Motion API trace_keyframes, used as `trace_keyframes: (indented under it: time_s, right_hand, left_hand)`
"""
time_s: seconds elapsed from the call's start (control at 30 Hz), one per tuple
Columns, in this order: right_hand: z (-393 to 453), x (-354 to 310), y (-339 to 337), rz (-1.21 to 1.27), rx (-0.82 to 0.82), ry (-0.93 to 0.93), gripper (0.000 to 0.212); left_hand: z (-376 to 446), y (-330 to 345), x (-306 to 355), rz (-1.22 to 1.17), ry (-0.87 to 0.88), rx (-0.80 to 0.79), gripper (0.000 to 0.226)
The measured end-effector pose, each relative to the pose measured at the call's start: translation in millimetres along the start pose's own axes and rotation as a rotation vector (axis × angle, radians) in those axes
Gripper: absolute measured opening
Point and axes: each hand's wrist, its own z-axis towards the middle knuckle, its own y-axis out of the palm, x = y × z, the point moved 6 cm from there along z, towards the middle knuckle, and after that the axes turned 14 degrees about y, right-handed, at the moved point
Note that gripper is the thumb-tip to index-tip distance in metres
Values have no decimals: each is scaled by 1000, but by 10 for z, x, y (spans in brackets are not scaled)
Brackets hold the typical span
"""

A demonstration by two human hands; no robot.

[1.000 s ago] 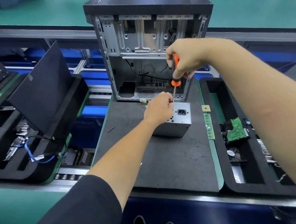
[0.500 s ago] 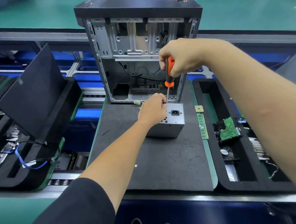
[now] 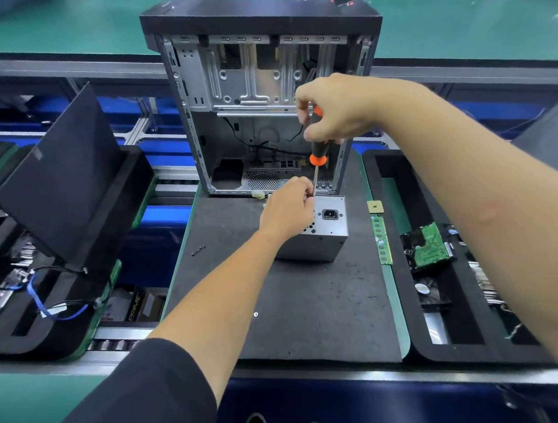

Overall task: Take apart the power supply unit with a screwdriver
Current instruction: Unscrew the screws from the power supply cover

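- Dark mat (image 3: 314, 311) nearest, with small screws (image 3: 198, 250) lying loose at its left side.
- Grey power supply unit (image 3: 325, 233) standing on the mat, socket face up.
- Left hand (image 3: 287, 210) resting on the unit's top, fingers pinched around the screwdriver (image 3: 317, 154) shaft.
- Right hand (image 3: 337, 112) above, closed around the orange-black handle, tool upright.
- Open computer case (image 3: 255, 89) just behind.

Green-topped workbench (image 3: 119, 21) behind, blue conveyor frame (image 3: 160, 214), grey aluminium rails (image 3: 67, 67).
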Motion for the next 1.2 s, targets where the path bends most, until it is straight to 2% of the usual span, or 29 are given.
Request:
trace_keyframes:
  time_s: [0.13,0.23,0.33,0.4,0.6,0.73,0.83,0.93,0.97,1.2]
  right_hand:
    - [-8,-26,36,78,-70,-25,23]
    - [8,-43,57,50,-26,16,12]
    - [73,20,43,-25,21,144,41]
    - [99,57,37,-67,15,198,45]
    - [21,10,-9,-73,-8,78,20]
    - [-14,4,-10,-32,-91,30,23]
    - [7,37,32,34,-65,77,12]
    - [64,124,30,14,-17,194,43]
    - [76,156,26,-17,-6,225,47]
    - [38,142,32,-13,-1,145,22]
  left_hand:
    - [2,4,-2,4,-1,-1,6]
    - [0,-3,7,9,4,-1,5]
    - [0,3,5,11,6,-3,6]
    - [-2,6,8,13,8,-5,7]
    - [2,4,6,13,1,-11,5]
    - [-9,6,11,6,-3,-10,6]
    - [-13,-3,19,0,-2,-8,6]
    - [-15,-7,22,-3,-5,-8,7]
    - [-18,-4,20,-2,-7,-8,7]
    - [-10,2,24,14,-4,-13,6]
